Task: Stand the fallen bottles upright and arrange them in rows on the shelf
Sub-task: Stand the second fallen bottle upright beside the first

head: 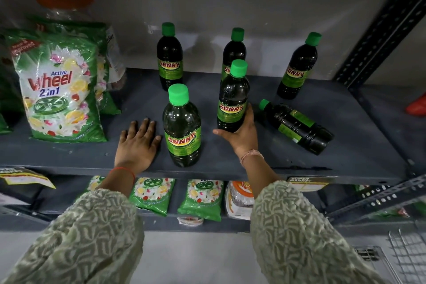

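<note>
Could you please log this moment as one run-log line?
right hand: grips upright bottle | left hand: flat on shelf | fallen bottle: one

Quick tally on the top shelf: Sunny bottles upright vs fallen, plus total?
Upright bottles: 5, at, and one held by the right hand at
Fallen bottles: 1
Total: 6

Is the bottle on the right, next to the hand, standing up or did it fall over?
Fallen over. The bottle lies on its side on the shelf, cap pointing left.
</note>
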